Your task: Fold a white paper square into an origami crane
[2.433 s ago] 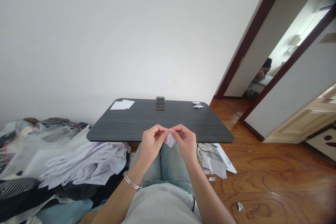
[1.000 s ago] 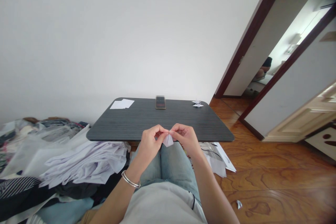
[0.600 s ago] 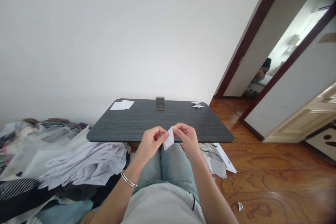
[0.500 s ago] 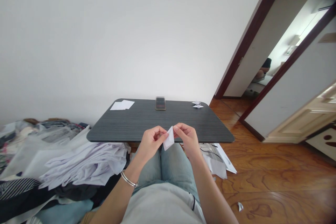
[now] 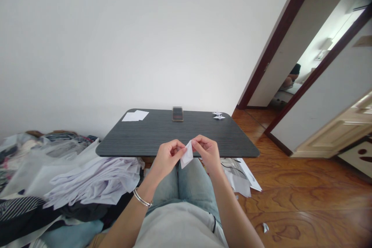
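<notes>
A small folded piece of white paper [image 5: 186,157] is held between my hands, just past the table's near edge and above my lap. My left hand [image 5: 171,154] pinches its left side between thumb and fingers. At the upper right corner, the thumb and forefinger of my right hand [image 5: 207,149] are closed on the paper. Its outline is a narrow, pointed shape with the tip up. Two white folded paper cranes [image 5: 218,115] stand at the table's far right corner. Loose white paper sheets [image 5: 135,116] lie at the far left.
The dark table [image 5: 157,131] stands against a white wall. A small dark framed object [image 5: 177,114] sits at its back edge. Piled clothes [image 5: 95,180] lie to the left. Papers and a cable [image 5: 240,180] are under the right side, and a paper scrap [image 5: 265,227] is on the floor.
Both hands keep their grip in nearly the same place. The top of the paper looks slightly bent toward my right fingertips.
</notes>
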Motion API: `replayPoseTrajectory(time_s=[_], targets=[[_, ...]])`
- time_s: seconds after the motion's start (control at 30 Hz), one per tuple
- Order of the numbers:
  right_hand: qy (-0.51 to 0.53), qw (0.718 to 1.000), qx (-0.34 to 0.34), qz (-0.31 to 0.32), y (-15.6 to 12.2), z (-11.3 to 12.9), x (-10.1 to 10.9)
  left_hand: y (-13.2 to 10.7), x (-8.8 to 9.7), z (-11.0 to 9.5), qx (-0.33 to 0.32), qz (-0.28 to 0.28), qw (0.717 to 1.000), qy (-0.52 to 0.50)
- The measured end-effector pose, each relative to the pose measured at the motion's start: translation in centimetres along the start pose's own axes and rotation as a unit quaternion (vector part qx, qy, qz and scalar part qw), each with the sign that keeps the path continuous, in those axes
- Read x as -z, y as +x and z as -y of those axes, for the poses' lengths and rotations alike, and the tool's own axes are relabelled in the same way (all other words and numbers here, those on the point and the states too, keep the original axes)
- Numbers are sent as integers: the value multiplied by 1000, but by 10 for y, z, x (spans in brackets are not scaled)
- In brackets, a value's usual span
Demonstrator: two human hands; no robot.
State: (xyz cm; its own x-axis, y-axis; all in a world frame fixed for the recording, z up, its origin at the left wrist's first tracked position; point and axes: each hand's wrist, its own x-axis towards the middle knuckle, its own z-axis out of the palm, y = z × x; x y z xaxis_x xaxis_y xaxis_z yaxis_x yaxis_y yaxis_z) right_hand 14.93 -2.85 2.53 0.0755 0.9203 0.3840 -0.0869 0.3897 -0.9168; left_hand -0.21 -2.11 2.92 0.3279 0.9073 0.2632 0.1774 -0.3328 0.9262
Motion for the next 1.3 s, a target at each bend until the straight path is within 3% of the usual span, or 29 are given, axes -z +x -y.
replayPoseTrajectory(time_s=[0.37, 0.7, 1.03, 1.3], targets=[[-11, 999, 11, 30, -1, 0, 1, 0, 0, -2, 12, 7, 999, -39], [-9, 1000, 15, 17, 0, 0, 0, -1, 0, -3, 10, 7, 999, -45], [-5, 998, -55, 34, -11, -10, -6, 1, -3, -4, 4, -78, 995, -63], [-38, 994, -67, 74, -14, -11, -7, 3, -4, 2, -3, -51, 996, -74]])
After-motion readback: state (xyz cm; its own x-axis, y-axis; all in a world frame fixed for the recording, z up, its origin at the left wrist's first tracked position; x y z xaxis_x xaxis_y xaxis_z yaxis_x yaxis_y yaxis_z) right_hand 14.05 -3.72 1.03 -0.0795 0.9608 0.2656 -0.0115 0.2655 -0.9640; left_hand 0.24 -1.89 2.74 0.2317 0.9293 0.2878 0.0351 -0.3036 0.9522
